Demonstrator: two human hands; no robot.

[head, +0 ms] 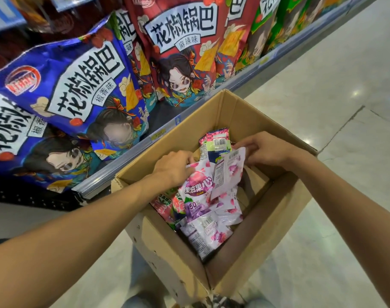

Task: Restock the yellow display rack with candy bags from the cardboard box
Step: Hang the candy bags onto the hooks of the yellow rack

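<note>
Person's L hand [174,167] is pinching a pink candy bag [195,185] by its top; R hand [264,150] is pinching a white bag [226,174] by its corner. Other bags [208,228] are lying just below both grips in the cardboard box [234,112]. Yellow rack isn't in view, so restocking is prob. just starting.

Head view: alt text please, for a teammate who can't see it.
Both hands reach into an open cardboard box of candy bags: the left hand grips a pink-and-white bag, the right hand pinches a second bag, barcode showing. Large snack bags fill the shelf behind.
</note>
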